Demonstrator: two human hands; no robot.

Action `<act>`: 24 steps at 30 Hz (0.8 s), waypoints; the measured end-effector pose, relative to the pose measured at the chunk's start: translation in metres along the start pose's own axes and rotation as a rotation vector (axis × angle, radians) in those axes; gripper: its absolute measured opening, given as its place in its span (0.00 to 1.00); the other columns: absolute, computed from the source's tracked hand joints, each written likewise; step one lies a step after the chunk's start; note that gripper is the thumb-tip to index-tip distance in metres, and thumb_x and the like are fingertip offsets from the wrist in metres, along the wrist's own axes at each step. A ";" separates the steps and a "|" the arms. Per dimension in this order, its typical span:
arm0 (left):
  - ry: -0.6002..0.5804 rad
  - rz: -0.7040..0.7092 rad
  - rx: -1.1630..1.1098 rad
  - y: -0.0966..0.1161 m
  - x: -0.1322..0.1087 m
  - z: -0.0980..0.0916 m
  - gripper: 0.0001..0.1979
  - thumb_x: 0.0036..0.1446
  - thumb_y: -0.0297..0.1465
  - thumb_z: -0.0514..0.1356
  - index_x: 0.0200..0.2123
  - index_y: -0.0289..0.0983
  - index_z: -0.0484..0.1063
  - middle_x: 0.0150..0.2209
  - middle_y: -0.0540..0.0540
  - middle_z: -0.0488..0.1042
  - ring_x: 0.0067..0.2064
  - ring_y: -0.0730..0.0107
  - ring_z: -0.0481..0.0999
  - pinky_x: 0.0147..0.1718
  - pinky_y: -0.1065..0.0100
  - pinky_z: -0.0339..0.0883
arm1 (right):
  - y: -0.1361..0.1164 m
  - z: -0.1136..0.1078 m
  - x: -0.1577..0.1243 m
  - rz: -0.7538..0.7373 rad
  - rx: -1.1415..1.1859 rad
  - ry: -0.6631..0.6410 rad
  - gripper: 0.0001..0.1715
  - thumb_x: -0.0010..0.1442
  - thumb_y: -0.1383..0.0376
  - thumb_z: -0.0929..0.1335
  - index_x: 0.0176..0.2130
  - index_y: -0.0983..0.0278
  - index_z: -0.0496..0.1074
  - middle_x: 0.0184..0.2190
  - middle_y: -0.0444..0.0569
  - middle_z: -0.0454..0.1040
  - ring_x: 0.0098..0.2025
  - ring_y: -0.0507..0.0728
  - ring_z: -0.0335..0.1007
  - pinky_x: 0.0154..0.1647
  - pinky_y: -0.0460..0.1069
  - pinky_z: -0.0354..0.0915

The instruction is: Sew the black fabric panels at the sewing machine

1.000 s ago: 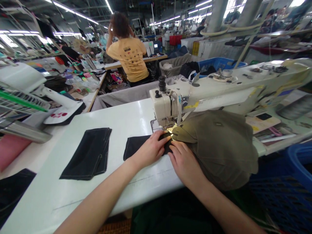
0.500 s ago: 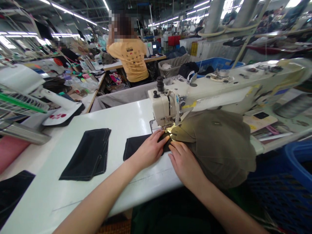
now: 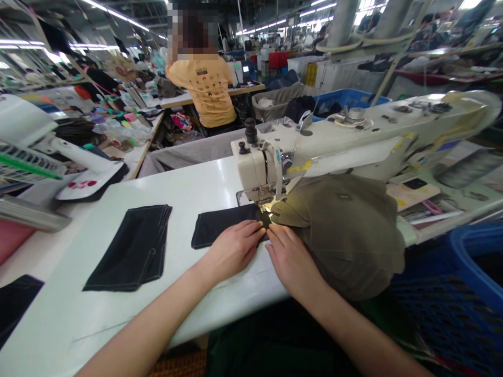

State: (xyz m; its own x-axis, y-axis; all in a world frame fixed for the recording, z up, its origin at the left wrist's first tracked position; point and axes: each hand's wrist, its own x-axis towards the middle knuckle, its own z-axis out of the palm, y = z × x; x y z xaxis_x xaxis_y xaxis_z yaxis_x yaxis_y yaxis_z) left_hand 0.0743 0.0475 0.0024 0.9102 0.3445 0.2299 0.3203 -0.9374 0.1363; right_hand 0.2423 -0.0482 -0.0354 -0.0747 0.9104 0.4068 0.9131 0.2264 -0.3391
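Note:
A black fabric piece (image 3: 220, 222) lies on the white table with its right end under the needle area of the sewing machine (image 3: 255, 167). My left hand (image 3: 236, 243) rests on its front edge, fingers close together and pressing the cloth. Just to the right, my right hand (image 3: 288, 254) has its fingertips at the cloth's right end, beside the olive garment (image 3: 346, 230) bunched under the machine arm. The fingertips of both hands nearly meet in front of the presser foot. Stacked black pieces (image 3: 128, 248) lie further left.
A blue basket (image 3: 444, 293) stands at the right, below the table edge. Grey thread cone (image 3: 471, 167) and a small tray are right of the machine. A white lamp-like device (image 3: 86, 157) stands at the left. Beyond the table, a person in a yellow shirt (image 3: 206, 89) faces away.
My left hand has slid slightly back toward me from the needle, uncovering more of the black piece. The whole view has shifted a little.

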 end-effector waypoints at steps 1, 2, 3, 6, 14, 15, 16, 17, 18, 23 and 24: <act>0.005 -0.001 0.002 -0.005 0.002 0.000 0.18 0.65 0.24 0.53 0.55 0.31 0.73 0.55 0.35 0.74 0.58 0.56 0.74 0.58 0.54 0.72 | 0.000 0.000 0.002 0.006 -0.005 -0.005 0.19 0.69 0.69 0.63 0.56 0.72 0.71 0.55 0.63 0.73 0.58 0.65 0.67 0.60 0.62 0.68; 0.007 0.000 0.004 -0.010 0.004 0.000 0.18 0.64 0.23 0.53 0.55 0.30 0.73 0.55 0.34 0.74 0.57 0.56 0.74 0.58 0.54 0.72 | -0.001 0.000 0.004 0.012 -0.006 -0.009 0.18 0.68 0.70 0.63 0.56 0.72 0.71 0.55 0.63 0.73 0.58 0.66 0.67 0.60 0.62 0.68; 0.007 -0.003 0.008 -0.015 0.007 -0.001 0.18 0.64 0.23 0.53 0.54 0.30 0.73 0.55 0.35 0.74 0.57 0.56 0.74 0.58 0.54 0.72 | -0.001 0.000 0.006 0.015 -0.005 -0.014 0.18 0.68 0.70 0.64 0.56 0.72 0.71 0.55 0.63 0.73 0.58 0.66 0.66 0.60 0.62 0.68; 0.002 -0.014 0.014 -0.030 0.015 -0.003 0.18 0.64 0.23 0.52 0.53 0.32 0.74 0.55 0.36 0.75 0.57 0.57 0.74 0.57 0.55 0.72 | -0.001 0.000 0.010 0.024 0.011 -0.019 0.17 0.68 0.69 0.64 0.55 0.70 0.71 0.54 0.62 0.74 0.57 0.65 0.67 0.59 0.62 0.69; 0.020 -0.035 -0.020 -0.055 0.026 -0.003 0.20 0.63 0.21 0.52 0.54 0.33 0.75 0.52 0.36 0.76 0.54 0.59 0.75 0.56 0.54 0.73 | 0.000 -0.001 0.009 0.028 0.043 -0.001 0.17 0.68 0.69 0.64 0.54 0.69 0.71 0.53 0.60 0.73 0.57 0.64 0.66 0.59 0.61 0.68; 0.021 -0.037 -0.015 -0.056 0.025 -0.002 0.21 0.62 0.19 0.52 0.54 0.34 0.75 0.52 0.36 0.75 0.54 0.59 0.75 0.55 0.54 0.73 | 0.000 -0.001 0.009 0.025 0.048 0.002 0.17 0.68 0.69 0.64 0.54 0.69 0.71 0.53 0.60 0.73 0.57 0.64 0.66 0.58 0.61 0.69; 0.022 -0.040 -0.008 -0.057 0.025 -0.002 0.22 0.61 0.18 0.51 0.55 0.34 0.74 0.53 0.36 0.75 0.55 0.59 0.75 0.55 0.54 0.73 | 0.001 -0.001 0.009 0.024 0.053 0.005 0.16 0.68 0.70 0.64 0.54 0.69 0.71 0.53 0.60 0.73 0.56 0.64 0.66 0.58 0.61 0.69; 0.022 -0.043 0.001 -0.058 0.024 -0.002 0.23 0.60 0.17 0.51 0.55 0.34 0.74 0.53 0.37 0.75 0.55 0.59 0.75 0.55 0.54 0.72 | 0.001 -0.001 0.009 0.024 0.059 0.010 0.16 0.68 0.70 0.64 0.54 0.69 0.71 0.53 0.60 0.74 0.56 0.64 0.67 0.58 0.61 0.69; 0.020 -0.049 0.011 -0.058 0.024 -0.001 0.24 0.59 0.16 0.51 0.55 0.35 0.74 0.53 0.37 0.75 0.55 0.59 0.74 0.55 0.54 0.72 | 0.001 -0.001 0.009 0.026 0.068 0.015 0.16 0.68 0.70 0.64 0.54 0.69 0.72 0.53 0.60 0.74 0.56 0.64 0.67 0.58 0.61 0.69; 0.032 -0.168 0.039 -0.045 0.014 -0.002 0.19 0.62 0.19 0.52 0.51 0.34 0.75 0.47 0.38 0.75 0.50 0.58 0.74 0.51 0.54 0.73 | -0.001 -0.002 0.007 0.013 0.129 0.063 0.17 0.70 0.69 0.61 0.53 0.67 0.72 0.52 0.58 0.74 0.55 0.63 0.69 0.59 0.61 0.69; 0.032 -0.184 0.016 -0.039 0.012 -0.002 0.18 0.62 0.20 0.53 0.51 0.34 0.75 0.46 0.38 0.74 0.48 0.59 0.74 0.50 0.55 0.74 | -0.002 -0.002 0.006 0.006 0.139 0.069 0.17 0.70 0.69 0.61 0.54 0.67 0.72 0.52 0.58 0.74 0.56 0.63 0.69 0.59 0.61 0.69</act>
State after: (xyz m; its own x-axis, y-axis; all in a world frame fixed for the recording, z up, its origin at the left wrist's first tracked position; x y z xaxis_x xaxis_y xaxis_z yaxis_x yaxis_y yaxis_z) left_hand 0.0717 0.0885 0.0014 0.8271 0.5114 0.2334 0.4850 -0.8591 0.1636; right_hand 0.2406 -0.0438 -0.0301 -0.0378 0.8870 0.4603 0.8486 0.2717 -0.4540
